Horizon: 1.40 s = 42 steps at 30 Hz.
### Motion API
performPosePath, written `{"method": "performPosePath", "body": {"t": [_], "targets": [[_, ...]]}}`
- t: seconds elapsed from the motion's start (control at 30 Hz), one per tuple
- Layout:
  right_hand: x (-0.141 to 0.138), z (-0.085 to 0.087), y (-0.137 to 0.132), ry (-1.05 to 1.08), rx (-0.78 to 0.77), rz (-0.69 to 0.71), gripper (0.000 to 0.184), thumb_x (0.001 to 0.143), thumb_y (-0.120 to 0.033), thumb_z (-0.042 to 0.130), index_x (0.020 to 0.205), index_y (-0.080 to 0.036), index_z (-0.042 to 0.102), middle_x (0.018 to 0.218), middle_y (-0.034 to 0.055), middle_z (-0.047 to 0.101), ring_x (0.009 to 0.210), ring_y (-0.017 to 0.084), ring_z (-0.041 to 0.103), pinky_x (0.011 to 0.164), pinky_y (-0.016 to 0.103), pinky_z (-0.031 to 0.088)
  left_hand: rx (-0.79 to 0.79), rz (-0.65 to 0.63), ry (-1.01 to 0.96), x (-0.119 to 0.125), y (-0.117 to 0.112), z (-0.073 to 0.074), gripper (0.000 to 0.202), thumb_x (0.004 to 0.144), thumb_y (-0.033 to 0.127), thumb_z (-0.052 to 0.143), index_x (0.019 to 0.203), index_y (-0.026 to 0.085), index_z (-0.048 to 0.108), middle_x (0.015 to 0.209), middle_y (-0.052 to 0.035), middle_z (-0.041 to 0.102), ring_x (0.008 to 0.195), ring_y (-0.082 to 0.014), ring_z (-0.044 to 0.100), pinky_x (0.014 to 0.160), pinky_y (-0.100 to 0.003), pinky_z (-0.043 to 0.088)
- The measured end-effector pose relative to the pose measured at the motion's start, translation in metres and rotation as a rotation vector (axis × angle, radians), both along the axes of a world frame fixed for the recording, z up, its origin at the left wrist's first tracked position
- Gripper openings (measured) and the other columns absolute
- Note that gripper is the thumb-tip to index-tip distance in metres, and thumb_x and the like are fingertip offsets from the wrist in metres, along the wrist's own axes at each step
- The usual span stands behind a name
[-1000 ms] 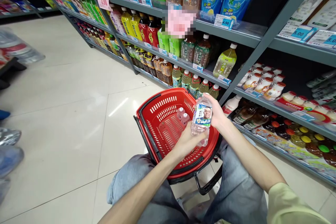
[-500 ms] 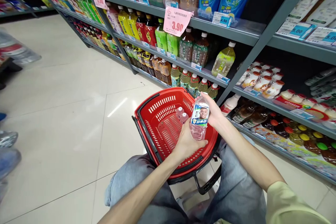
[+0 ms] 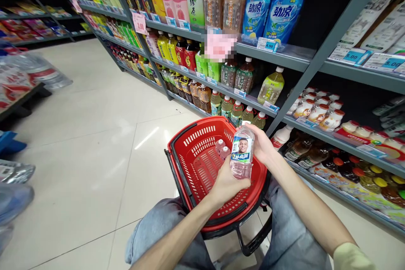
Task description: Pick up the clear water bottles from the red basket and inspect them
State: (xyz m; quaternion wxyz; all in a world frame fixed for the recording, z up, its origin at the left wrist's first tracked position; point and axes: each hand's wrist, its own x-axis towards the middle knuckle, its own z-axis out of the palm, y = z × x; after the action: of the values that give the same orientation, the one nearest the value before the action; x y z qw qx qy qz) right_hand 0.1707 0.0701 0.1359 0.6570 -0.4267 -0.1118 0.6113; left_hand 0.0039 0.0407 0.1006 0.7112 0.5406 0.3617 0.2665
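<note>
In the head view, the camera had just tipped upward, bringing the caps along the grey metal shelf (image 3: 294, 61) into sight, while the clear plastic bottle with a white cap and blue-and-white label (image 3: 242, 157) stayed in both hands above the red plastic basket with black handles (image 3: 218, 122). Its label, turned aside a second earlier, now faced the camera more squarely; the grip had hardly altered, so the person seemed to be looking the bottle over, with it not yet put down. The left hand (image 3: 226, 183) was wrapped around the lower end, thumb across the front; the right hand (image 3: 262, 145) held the neck and upper side. Two small bottles with pale caps (image 3: 225, 152) lay inside the basket, their contents hard to make out. The right fingertips were mostly hidden behind the bottle, as were some of the left fingers. A pink price sign (image 3: 220, 45) was blocked out by pixelation, and the yellow-green sleeve (image 3: 352, 256) was cut off by the lower edge.
</note>
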Motion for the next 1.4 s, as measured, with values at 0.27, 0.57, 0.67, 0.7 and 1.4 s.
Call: {"method": "performPosePath", "body": {"t": [0.27, 0.57, 0.67, 0.7, 1.4], "targets": [[-0.002, 0.01, -0.007, 0.109, 0.181, 0.13, 0.024, 0.083, -0.037, 0.068, 0.089, -0.015, 0.073, 0.097, 0.0097, 0.078, 0.087, 0.027, 0.076, 0.075, 0.039, 0.062, -0.404, -0.266, -0.357, -0.006, -0.008, 0.004, 0.074, 0.056, 0.018, 0.083, 0.124, 0.015, 0.055, 0.116, -0.0156, 0.068, 0.094, -0.0295, 0.07, 0.064, -0.035, 0.06], [-0.007, 0.019, -0.008, 0.06, 0.38, 0.238, 0.035, 0.075, -0.049, 0.076, 0.085, -0.016, 0.071, 0.083, 0.008, 0.074, 0.082, 0.028, 0.074, 0.072, 0.041, 0.063, -0.388, -0.278, -0.403, 0.003, -0.013, -0.006, 0.076, 0.062, 0.042, 0.091, 0.124, 0.013, 0.056, 0.132, -0.0248, 0.062, 0.105, -0.0359, 0.069, 0.057, -0.034, 0.061], [-0.007, 0.017, -0.003, 0.063, 0.344, 0.191, 0.034, 0.075, -0.048, 0.076, 0.08, -0.015, 0.071, 0.076, 0.0052, 0.072, 0.073, 0.024, 0.072, 0.07, 0.038, 0.063, -0.374, -0.216, -0.34, 0.006, -0.013, -0.001, 0.073, 0.065, 0.046, 0.09, 0.12, 0.012, 0.056, 0.119, -0.0224, 0.067, 0.095, -0.0328, 0.071, 0.059, -0.036, 0.061], [-0.007, 0.016, -0.002, 0.07, 0.323, 0.172, 0.033, 0.075, -0.048, 0.076, 0.08, -0.015, 0.07, 0.075, 0.0048, 0.071, 0.071, 0.023, 0.071, 0.069, 0.037, 0.063, -0.382, -0.209, -0.326, 0.006, -0.013, 0.0, 0.073, 0.066, 0.047, 0.089, 0.121, 0.012, 0.056, 0.118, -0.0215, 0.068, 0.094, -0.0328, 0.071, 0.059, -0.037, 0.061], [-0.012, 0.003, 0.006, 0.156, 0.009, -0.085, 0.017, 0.083, -0.034, 0.067, 0.084, -0.017, 0.069, 0.073, 0.0036, 0.071, 0.068, 0.021, 0.069, 0.068, 0.035, 0.061, -0.547, 0.178, -0.226, -0.002, -0.004, 0.01, 0.046, 0.082, 0.051, 0.069, 0.111, 0.017, 0.058, 0.085, -0.0035, 0.064, 0.063, -0.0169, 0.057, 0.048, -0.029, 0.048]]}}
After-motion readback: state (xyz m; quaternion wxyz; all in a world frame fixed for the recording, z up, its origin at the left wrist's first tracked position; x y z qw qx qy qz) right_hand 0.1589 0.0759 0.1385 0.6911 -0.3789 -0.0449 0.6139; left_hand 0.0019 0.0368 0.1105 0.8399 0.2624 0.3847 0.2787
